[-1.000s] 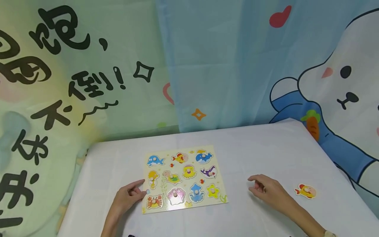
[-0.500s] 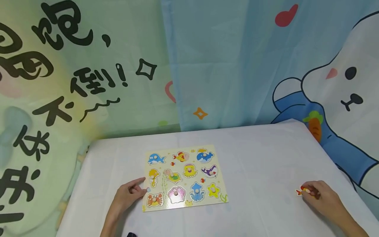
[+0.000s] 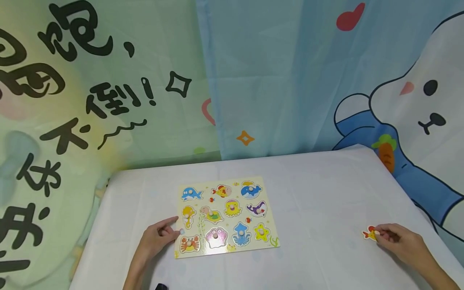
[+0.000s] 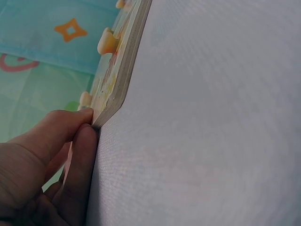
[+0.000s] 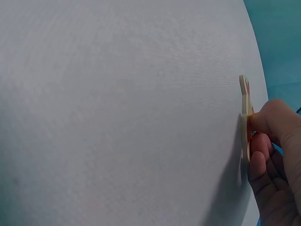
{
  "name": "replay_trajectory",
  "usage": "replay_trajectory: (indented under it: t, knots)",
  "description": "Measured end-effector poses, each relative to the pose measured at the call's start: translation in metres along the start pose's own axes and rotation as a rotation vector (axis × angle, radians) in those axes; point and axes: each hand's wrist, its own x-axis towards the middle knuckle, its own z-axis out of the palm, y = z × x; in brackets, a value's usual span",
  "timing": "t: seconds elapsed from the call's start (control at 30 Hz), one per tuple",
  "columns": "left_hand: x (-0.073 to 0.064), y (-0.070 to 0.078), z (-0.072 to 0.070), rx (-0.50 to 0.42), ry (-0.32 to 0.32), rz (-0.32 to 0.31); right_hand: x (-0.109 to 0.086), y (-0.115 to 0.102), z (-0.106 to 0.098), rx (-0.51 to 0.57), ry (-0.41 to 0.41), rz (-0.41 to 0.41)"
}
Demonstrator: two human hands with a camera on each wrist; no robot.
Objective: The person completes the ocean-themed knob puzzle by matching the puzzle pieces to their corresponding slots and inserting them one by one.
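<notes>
In the head view a puzzle board (image 3: 201, 203) with knobbed sea-animal pieces lies on the white table. My left hand (image 3: 156, 241) pinches its left edge; the left wrist view shows the thumb on top and a finger (image 4: 81, 153) against the corner. Far to the right, my right hand (image 3: 402, 245) holds a red-and-yellow fish puzzle piece (image 3: 369, 234) between thumb and fingers. Seen edge-on in the right wrist view, the thin wooden piece (image 5: 245, 106) is close over the cloth, its rear part hidden by the fingers.
White cloth (image 3: 319, 209) covers the table between the board and the right hand. A small black object (image 3: 161, 286) shows at the front edge near the left forearm. Behind the table hangs a printed curtain (image 3: 261, 80) with lettering and a cartoon animal.
My right hand has moved right from beside the board to the fish puzzle piece and taken hold of it. The left hand stays at the board's edge; the head view has shifted slightly.
</notes>
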Motion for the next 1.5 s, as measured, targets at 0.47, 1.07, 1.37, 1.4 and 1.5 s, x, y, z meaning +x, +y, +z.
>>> replay_trajectory:
  t: [0.47, 1.07, 1.37, 1.4, 1.5]
  knots:
    - [0.0, 0.0, -0.001, -0.001, 0.003, 0.017, 0.002, -0.005, 0.0, -0.009, 0.064, -0.108]
    - [0.002, -0.002, 0.001, -0.001, 0.015, 0.019, 0.042, -0.162, 0.024, 0.187, 0.101, -0.437]
    - [0.001, 0.0, -0.001, -0.006, 0.024, 0.01, 0.072, -0.258, 0.057, 0.256, -0.072, -0.453]
    - [0.001, 0.0, 0.0, -0.005, 0.022, 0.012, 0.075, -0.267, 0.061, 0.266, -0.093, -0.457]
    - [0.002, 0.0, 0.001, -0.008, 0.022, 0.014, 0.082, -0.289, 0.075, 0.289, -0.143, -0.476]
